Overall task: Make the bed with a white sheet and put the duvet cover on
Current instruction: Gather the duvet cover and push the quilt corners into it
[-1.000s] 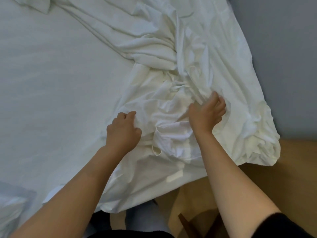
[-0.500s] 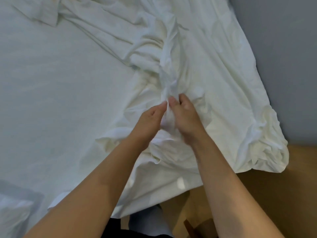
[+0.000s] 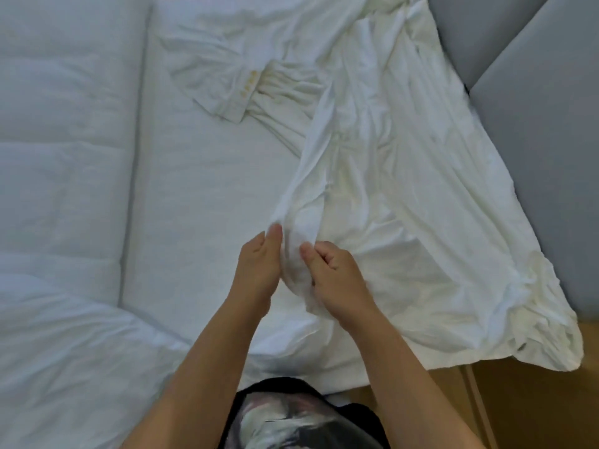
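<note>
Head view: right hand (image 3: 335,273) fingers clamp a raised duvet cover (image 3: 405,189) fold, left hand (image 3: 259,264) fingers straight against it

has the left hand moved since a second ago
Yes. The left hand shifted right, toward the grey wall, and now touches the duvet cover beside the right hand.
</note>
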The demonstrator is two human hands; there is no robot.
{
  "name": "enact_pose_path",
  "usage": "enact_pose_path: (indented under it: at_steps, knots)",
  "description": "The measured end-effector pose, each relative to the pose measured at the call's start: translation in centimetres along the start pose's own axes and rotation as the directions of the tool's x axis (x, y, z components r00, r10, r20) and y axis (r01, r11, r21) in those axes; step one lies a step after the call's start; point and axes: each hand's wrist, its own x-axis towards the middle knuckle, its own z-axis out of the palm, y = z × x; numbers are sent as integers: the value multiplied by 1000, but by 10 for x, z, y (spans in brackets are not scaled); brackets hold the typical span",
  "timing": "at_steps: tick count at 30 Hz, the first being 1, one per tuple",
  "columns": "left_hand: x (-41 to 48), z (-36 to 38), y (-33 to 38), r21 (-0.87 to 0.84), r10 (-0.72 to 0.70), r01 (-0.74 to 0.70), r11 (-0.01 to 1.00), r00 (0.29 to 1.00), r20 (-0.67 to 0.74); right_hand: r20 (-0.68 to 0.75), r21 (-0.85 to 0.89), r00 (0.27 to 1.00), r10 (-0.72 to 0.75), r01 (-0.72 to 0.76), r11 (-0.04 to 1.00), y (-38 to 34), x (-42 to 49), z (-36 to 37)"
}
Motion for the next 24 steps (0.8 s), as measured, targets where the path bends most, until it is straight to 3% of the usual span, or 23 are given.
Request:
enact_pose_path:
  at_steps: [2,4,6,8,9,10,11,12,13,14,15,16,17,19,20,21,23,24]
  knots:
    - [-2,-21,14,-269,-63,46,962,997,-53,-170,114,985,26,-7,994,-19,-7,12]
    - [-2,-45,25,-499,-86,70,864,996,-9,-336,256,939,71,19,967,-37,-11,19]
    - [-4,-72,37,-652,-61,132,746,989,132,-315,428,932,178,-28,903,-52,-12,21]
    - [-8,-100,50,-641,-50,252,725,947,316,-95,634,963,252,-137,761,-65,-16,16]
    - [-10,-114,55,-521,-58,264,812,924,378,6,692,973,229,-169,702,-72,-20,11]
    - [-9,-127,56,-290,-106,234,928,912,396,70,663,980,188,-187,725,-76,-24,6]
    - [-8,-138,56,37,-185,184,982,915,358,106,513,981,160,-192,837,-79,-29,2]
    - [-6,-147,54,381,-243,127,916,930,274,109,214,983,151,-172,962,-78,-32,2]
    - [-5,-154,52,629,-249,81,773,951,183,80,-171,982,172,-157,973,-74,-34,3]
    - [-3,-159,50,734,-205,49,677,971,125,30,-493,982,185,-146,858,-66,-33,7]
    - [1,-163,48,717,-158,34,696,982,106,-18,-664,982,186,-151,732,-57,-31,11]
    - [5,-167,46,592,-132,30,805,983,130,-69,-719,985,156,-158,677,-48,-29,16]
    - [8,-171,44,370,-108,33,928,977,183,-131,-700,986,100,-164,695,-40,-27,20]
    - [7,-172,41,-83,-46,77,994,945,323,-261,-458,964,46,-166,873,-35,-28,27]
    - [5,-169,38,-268,-14,127,955,922,386,-279,-222,957,83,-148,964,-36,-28,31]
    - [3,-162,34,-390,4,179,903,906,424,-231,63,961,153,-142,988,-40,-28,34]
    - [-2,-147,29,-463,-13,242,853,895,445,-24,545,974,226,-176,819,-49,-30,40]
    - [-5,-138,28,-444,-28,263,856,883,469,50,666,974,221,-198,719,-53,-30,42]
